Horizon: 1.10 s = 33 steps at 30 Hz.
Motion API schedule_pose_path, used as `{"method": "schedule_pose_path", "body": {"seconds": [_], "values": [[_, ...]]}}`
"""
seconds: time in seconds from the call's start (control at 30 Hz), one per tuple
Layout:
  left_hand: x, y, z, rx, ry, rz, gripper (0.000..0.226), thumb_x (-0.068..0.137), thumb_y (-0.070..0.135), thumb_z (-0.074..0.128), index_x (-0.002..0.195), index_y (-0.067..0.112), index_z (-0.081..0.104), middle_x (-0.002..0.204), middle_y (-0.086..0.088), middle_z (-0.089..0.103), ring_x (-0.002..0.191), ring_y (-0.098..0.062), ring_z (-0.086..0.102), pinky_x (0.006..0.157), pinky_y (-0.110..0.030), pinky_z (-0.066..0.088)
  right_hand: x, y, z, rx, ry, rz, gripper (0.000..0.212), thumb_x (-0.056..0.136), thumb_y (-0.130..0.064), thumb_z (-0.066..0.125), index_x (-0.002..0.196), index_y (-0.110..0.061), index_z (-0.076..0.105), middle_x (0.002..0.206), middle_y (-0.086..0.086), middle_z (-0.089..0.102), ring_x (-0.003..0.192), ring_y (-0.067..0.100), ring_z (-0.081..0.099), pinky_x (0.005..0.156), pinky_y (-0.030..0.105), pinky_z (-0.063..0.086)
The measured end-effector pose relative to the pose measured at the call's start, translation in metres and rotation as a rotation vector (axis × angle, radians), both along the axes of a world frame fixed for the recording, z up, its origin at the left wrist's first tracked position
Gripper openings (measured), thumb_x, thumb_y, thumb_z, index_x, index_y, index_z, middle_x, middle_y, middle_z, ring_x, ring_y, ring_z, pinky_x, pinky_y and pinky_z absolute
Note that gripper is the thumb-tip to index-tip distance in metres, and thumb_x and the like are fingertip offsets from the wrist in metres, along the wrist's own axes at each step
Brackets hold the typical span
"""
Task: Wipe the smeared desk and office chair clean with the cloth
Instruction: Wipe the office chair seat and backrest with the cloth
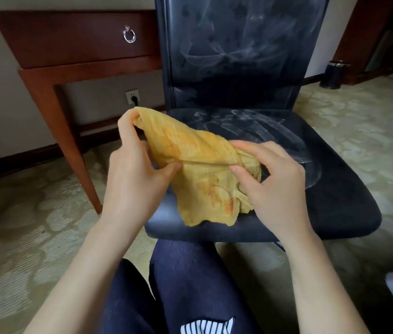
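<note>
Between both hands hangs a crumpled yellow ribbed cloth, the left hand pinching its raised corner, the right hand gripping the bunched side, likely refolding for a fresh face. Beneath and beyond them sits the white-smeared black leather office chair; left of the left hand stands the reddish wooden surface.

A plain grey-beige wall runs along the back, ending in a dark wooden skirting board. A white wall socket with a dark plug in it sits low on the wall. The floor is a pale green patterned carpet, brightest at the far right. A reddish-brown wooden table stands against the wall, a silver ring pull on its drawer. Beside its right edge stands a black padded office chair. Behind that are a dark cylindrical bin and dark red-brown wooden panelling.
</note>
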<state>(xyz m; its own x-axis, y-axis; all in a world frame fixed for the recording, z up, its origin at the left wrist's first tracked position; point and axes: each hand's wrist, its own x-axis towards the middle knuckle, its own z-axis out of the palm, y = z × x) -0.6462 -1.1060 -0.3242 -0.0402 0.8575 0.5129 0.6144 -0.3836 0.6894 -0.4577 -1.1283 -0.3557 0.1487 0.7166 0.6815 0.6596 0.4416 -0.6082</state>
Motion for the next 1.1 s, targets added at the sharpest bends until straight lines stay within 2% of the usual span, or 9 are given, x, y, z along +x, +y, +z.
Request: {"method": "schedule_pose_path", "body": {"seconds": [0.07, 0.17, 0.27, 0.33, 0.5, 0.67, 0.83, 0.97, 1.1], "values": [[0.007, -0.002, -0.002, 0.030, -0.016, 0.024, 0.080, 0.072, 0.009, 0.079, 0.134, 0.015, 0.028, 0.071, 0.002, 0.062, 0.067, -0.007, 0.060, 0.060, -0.018, 0.048, 0.004, 0.001, -0.004, 0.048, -0.039, -0.104, 0.021, 0.079, -0.020, 0.068, 0.099, -0.021, 0.072, 0.091, -0.008, 0.052, 0.092, 0.010, 0.048, 0.084, 0.007, 0.034], [0.009, 0.002, -0.006, -0.007, -0.021, 0.020, 0.079, 0.071, 0.016, 0.081, 0.133, 0.019, 0.033, 0.069, 0.009, 0.060, 0.067, -0.002, 0.058, 0.061, -0.008, 0.042, 0.009, 0.004, -0.012, 0.034, 0.082, -0.042, 0.012, 0.079, -0.030, 0.064, 0.088, -0.022, 0.067, 0.104, -0.010, 0.046, 0.104, 0.010, 0.048, 0.092, 0.015, 0.036], [0.014, 0.006, -0.009, -0.055, 0.102, -0.061, 0.034, 0.076, 0.024, 0.075, 0.107, 0.029, 0.060, 0.070, 0.008, 0.056, 0.070, -0.005, 0.054, 0.068, -0.018, 0.042, 0.013, 0.002, -0.014, -0.075, 0.233, 0.119, 0.009, 0.085, -0.026, 0.059, 0.093, -0.023, 0.061, 0.117, -0.017, 0.053, 0.115, -0.002, 0.049, 0.096, 0.014, 0.036], [0.022, 0.010, -0.013, -0.080, 0.098, -0.100, 0.017, 0.081, 0.030, 0.068, 0.099, 0.030, 0.067, 0.077, 0.007, 0.051, 0.075, -0.011, 0.052, 0.072, -0.018, 0.039, 0.018, 0.001, -0.014, -0.172, 0.338, 0.141, 0.003, 0.092, -0.024, 0.055, 0.094, -0.025, 0.056, 0.094, -0.022, 0.058, 0.093, -0.006, 0.054, 0.082, 0.013, 0.042], [0.033, 0.019, -0.033, -0.210, 0.024, -0.155, 0.038, 0.085, 0.037, 0.061, 0.122, 0.030, 0.059, 0.099, 0.006, 0.051, 0.095, -0.014, 0.052, 0.089, -0.021, 0.035, 0.050, 0.003, -0.016, -0.019, 0.421, -0.236, 0.006, 0.092, -0.023, 0.058, 0.090, -0.025, 0.053, 0.078, -0.017, 0.055, 0.075, -0.007, 0.052, 0.070, 0.009, 0.042], [0.023, 0.022, -0.069, -0.310, 0.069, -0.093, 0.042, 0.085, 0.032, 0.065, 0.126, 0.029, 0.057, 0.118, 0.000, 0.052, 0.118, -0.024, 0.047, 0.106, -0.037, 0.034, 0.065, 0.015, -0.025, 0.193, 0.123, -0.592, 0.012, 0.083, -0.019, 0.068, 0.085, -0.012, 0.059, 0.074, -0.011, 0.052, 0.068, 0.004, 0.048, 0.061, 0.014, 0.033], [0.013, 0.018, -0.101, -0.379, 0.158, 0.034, 0.071, 0.081, 0.041, 0.068, 0.144, 0.032, 0.036, 0.152, -0.003, 0.030, 0.139, -0.026, 0.024, 0.113, -0.044, 0.020, 0.017, 0.026, -0.068, 0.061, -0.119, -0.625, 0.032, 0.065, -0.010, 0.080, 0.087, -0.015, 0.058, 0.067, -0.005, 0.051, 0.066, 0.017, 0.052, 0.056, 0.028, 0.040], [0.001, 0.015, -0.123, -0.572, 0.237, 0.062, 0.115, 0.063, 0.059, 0.077, 0.148, 0.045, 0.000, 0.160, 0.004, -0.009, 0.146, -0.018, -0.005, 0.113, -0.056, -0.002, -0.002, 0.024, -0.104, -0.060, -0.329, -0.452, 0.052, 0.058, -0.014, 0.083, 0.101, -0.017, 0.054, 0.089, 0.001, 0.061, 0.088, 0.018, 0.048, 0.083, 0.032, 0.037], [-0.009, 0.015, -0.137, -0.634, 0.184, 0.031, 0.137, 0.053, 0.053, 0.085, 0.147, 0.040, -0.015, 0.159, 0.005, -0.016, 0.146, -0.014, -0.008, 0.110, -0.062, -0.005, 0.017, 0.020, -0.112, -0.282, -0.502, -0.409, 0.044, 0.071, -0.043, 0.067, 0.112, -0.026, 0.064, 0.135, 0.004, 0.051, 0.128, 0.026, 0.040, 0.111, 0.054, 0.020]]}}
